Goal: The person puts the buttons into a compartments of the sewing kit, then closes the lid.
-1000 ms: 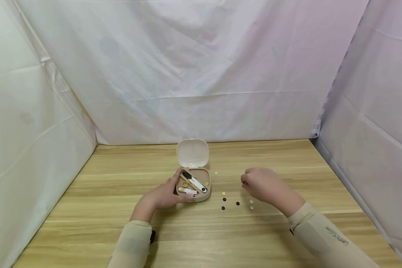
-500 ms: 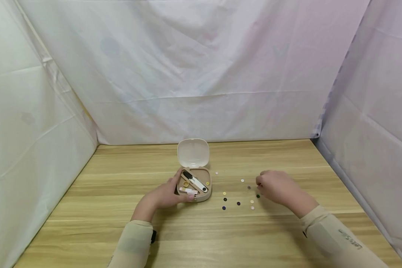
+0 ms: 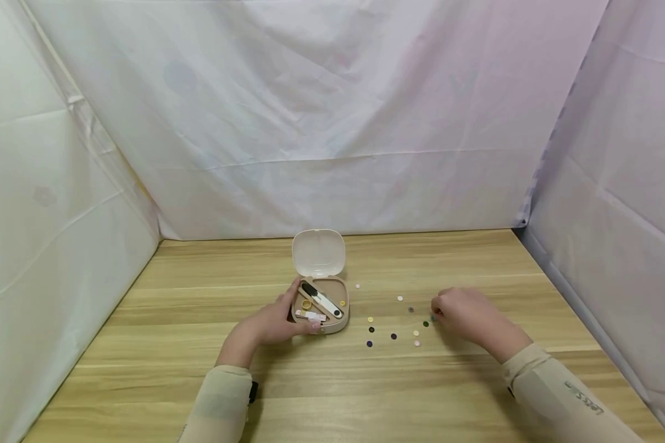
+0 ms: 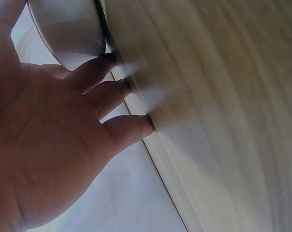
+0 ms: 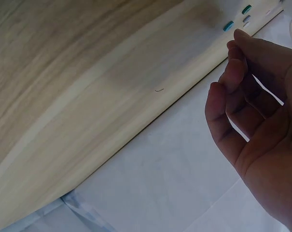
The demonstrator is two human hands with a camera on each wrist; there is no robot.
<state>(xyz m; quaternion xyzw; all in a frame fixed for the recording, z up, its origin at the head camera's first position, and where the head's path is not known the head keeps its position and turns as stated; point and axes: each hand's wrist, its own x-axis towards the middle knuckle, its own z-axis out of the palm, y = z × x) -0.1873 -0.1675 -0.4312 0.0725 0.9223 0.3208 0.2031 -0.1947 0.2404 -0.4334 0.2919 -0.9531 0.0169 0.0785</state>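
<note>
My left hand (image 3: 279,320) holds a small beige sewing box (image 3: 340,325), thumb at its front and index finger along its left side. In the left wrist view the other fingertips rest on the table beside the box (image 4: 71,34). Its lid (image 3: 318,253) stands up. Inside lie white-and-black thread snips (image 3: 327,304), a gold ring-like thimble (image 3: 306,304), a rolled tape measure (image 3: 310,316) and a yellow button (image 3: 342,303). My right hand (image 3: 462,314) hovers with curled fingers beside a teal button (image 5: 228,25); thumb and index tips come close together. Whether they pinch anything is hidden.
Several small buttons lie scattered between box and right hand, among them a green button (image 3: 425,323), a grey button (image 3: 411,309), a white button (image 3: 400,298) and a dark blue button (image 3: 369,344). White cloth (image 3: 332,123) hangs behind and at both sides of the wooden table (image 3: 310,394).
My right hand has moved right and slightly toward me, uncovering the white, grey and green buttons, then part of the teal one. The left hand and box stay put.
</note>
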